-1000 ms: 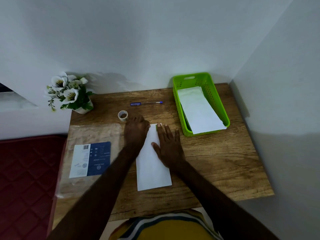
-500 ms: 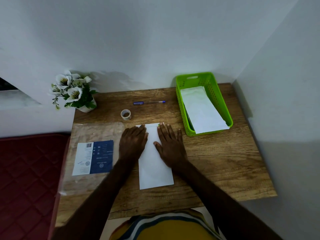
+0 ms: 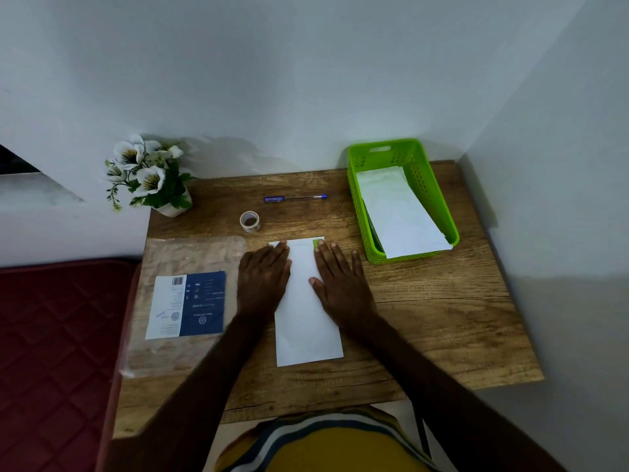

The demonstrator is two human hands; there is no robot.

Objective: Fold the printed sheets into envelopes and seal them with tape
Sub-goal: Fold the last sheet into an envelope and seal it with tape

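A folded white sheet [image 3: 306, 321] lies lengthwise in the middle of the wooden table [image 3: 442, 318], with a small green patch at its far right corner. My left hand [image 3: 262, 277] presses flat on its left edge, fingers straight. My right hand [image 3: 340, 281] lies flat on its right edge, fingertips near the green patch. A small roll of clear tape [image 3: 250, 222] stands just beyond the sheet. White folded sheets [image 3: 398, 209] lean inside the green basket [image 3: 439, 199] at the far right.
A blue pen [image 3: 295, 198] lies behind the tape roll. A clear plastic packet with a blue and white label [image 3: 187, 303] covers the table's left side. A pot of white flowers [image 3: 149, 178] stands at the far left corner. Walls close the back and right.
My left hand slid back from near the tape roll and flattened on the sheet's left edge. My right hand stayed flat on the right edge.
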